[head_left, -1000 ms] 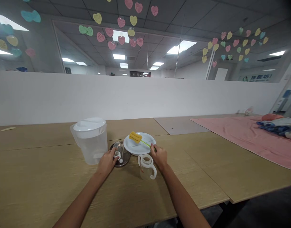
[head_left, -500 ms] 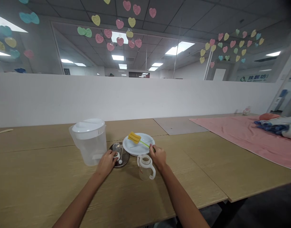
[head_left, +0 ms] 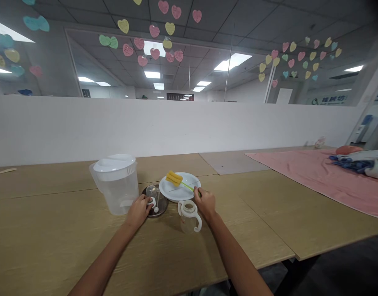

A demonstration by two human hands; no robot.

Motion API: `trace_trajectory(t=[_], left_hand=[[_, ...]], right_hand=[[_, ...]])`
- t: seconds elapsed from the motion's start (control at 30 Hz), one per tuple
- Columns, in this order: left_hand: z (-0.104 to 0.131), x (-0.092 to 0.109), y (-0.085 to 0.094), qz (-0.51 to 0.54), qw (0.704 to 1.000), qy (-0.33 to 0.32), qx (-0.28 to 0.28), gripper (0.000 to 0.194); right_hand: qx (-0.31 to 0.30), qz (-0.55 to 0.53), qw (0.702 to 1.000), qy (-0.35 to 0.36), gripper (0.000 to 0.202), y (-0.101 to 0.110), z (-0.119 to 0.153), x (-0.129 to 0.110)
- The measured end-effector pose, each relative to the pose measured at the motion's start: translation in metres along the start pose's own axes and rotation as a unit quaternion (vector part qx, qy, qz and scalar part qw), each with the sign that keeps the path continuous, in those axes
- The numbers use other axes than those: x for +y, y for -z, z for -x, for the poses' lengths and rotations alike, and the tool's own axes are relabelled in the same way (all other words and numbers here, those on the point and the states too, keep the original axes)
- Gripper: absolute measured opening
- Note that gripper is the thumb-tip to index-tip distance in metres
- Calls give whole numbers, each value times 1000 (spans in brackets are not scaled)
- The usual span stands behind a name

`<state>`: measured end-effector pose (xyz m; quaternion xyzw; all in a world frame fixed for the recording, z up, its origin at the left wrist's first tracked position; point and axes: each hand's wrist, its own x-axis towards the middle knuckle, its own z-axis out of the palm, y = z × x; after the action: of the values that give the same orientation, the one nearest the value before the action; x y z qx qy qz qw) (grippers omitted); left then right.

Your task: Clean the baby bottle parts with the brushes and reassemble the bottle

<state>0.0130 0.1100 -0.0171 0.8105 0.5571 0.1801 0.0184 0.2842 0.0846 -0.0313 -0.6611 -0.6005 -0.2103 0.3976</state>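
My right hand [head_left: 206,202] is closed round the green handle of a sponge bottle brush. The brush's yellow sponge head [head_left: 174,178] lies over a white plate [head_left: 167,195]. On the left, my left hand [head_left: 139,210] has its fingers closed at a small white bottle ring [head_left: 153,202], which rests on a dark round tray [head_left: 163,209]. A clear dome cap [head_left: 151,191] and a thin straw with a white end [head_left: 156,209] share that tray. Just left of my right hand stands a clear baby bottle [head_left: 189,220], upright and topless, with white handles.
A lidded translucent pitcher [head_left: 120,187] stands beyond my left hand. To the right a pink cloth [head_left: 302,172] covers part of the wooden table [head_left: 238,230], with folded clothes [head_left: 358,161] on it. A low white partition [head_left: 176,127] runs behind.
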Motion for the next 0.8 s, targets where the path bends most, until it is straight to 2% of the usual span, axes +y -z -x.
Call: trace_trajectory(t=[0.43, 0.8], left_hand=[[2, 5, 6, 1, 999, 35, 1, 22], [1, 4, 2, -2, 1000, 14, 9, 19]], right_hand=[[7, -3, 1000, 0, 54, 0, -1, 0], [13, -2, 1000, 4, 52, 0, 0, 1]])
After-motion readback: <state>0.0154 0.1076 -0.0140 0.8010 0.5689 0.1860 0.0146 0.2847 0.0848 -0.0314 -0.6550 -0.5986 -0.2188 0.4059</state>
